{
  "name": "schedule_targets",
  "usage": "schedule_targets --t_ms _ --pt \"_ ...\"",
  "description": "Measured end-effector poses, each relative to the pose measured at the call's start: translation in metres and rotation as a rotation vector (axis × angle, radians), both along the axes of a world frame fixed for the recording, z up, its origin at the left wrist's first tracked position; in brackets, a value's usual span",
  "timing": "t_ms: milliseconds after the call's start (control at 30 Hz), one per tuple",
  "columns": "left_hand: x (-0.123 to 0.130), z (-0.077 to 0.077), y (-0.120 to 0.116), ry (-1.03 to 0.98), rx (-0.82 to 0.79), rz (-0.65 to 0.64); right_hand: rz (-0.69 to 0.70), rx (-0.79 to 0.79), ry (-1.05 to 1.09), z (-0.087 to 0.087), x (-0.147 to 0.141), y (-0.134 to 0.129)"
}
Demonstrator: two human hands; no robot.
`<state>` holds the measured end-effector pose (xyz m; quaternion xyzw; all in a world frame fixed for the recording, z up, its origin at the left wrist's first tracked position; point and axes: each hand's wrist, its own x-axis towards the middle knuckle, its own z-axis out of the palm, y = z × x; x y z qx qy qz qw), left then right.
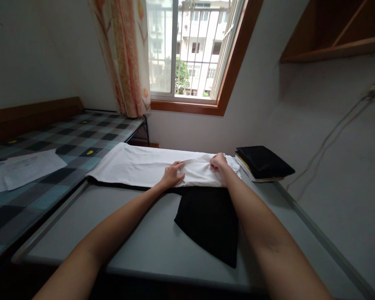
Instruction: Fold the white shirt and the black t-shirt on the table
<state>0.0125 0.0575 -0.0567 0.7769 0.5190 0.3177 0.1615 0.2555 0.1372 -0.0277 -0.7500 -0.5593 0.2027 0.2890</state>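
broadly, the grey desk [137, 237] carries white cloth [143, 164] along its far side, partly over black cloth [209, 223]; the left hand [172, 175] rests on the white, grip apart, while the right hand [219, 161] seems, at this distance, clamped on it.

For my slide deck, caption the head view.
Both hands on white cloth, black fabric along its near edge, atop a gray table.
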Motion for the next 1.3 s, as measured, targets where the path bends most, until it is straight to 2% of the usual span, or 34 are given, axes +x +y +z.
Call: schedule_targets --t_ms 100,200,300,367,533,700,800,933,1000,1067,1167,1300 --pt "0.002 0.003 -0.001 0.1 -0.044 0.081 -0.012 0.025 -0.015 -0.002 -0.004 0.0" --pt "0.003 0.004 -0.001 0.152 -0.055 0.107 0.007 0.082 -0.039 -0.003 -0.005 -0.008" --pt "0.003 0.003 -0.001 0.169 -0.056 0.114 0.061 0.194 -0.115 -0.004 0.004 -0.022" --pt "0.003 0.003 -0.001 0.176 -0.059 0.121 0.082 0.215 -0.174 -0.004 0.017 -0.034" --pt "0.002 0.0 0.001 0.153 -0.05 0.128 -0.037 0.029 -0.297 -0.005 0.052 -0.073" --pt "0.0 -0.003 0.006 0.057 -0.057 0.145 -0.09 -0.075 -0.324 -0.006 0.064 -0.099" --pt "-0.001 0.0 0.006 0.014 -0.082 0.145 -0.09 -0.08 -0.293 -0.006 0.063 -0.103" --pt "-0.003 0.013 0.002 0.003 -0.173 0.172 -0.091 -0.066 -0.273 -0.01 0.063 -0.102" --pt "-0.003 0.02 -0.002 0.012 -0.22 0.139 -0.091 -0.049 -0.27 -0.012 0.064 -0.102" --pt "-0.002 0.024 -0.006 0.041 -0.261 0.051 -0.095 -0.033 -0.27 -0.015 0.065 -0.102" --pt "0.001 0.025 -0.009 0.08 -0.263 -0.039 -0.1 -0.02 -0.279 -0.017 0.066 -0.102" --pt "0.005 0.02 -0.009 0.126 -0.226 0.029 -0.094 -0.015 -0.291 -0.018 0.066 -0.102"
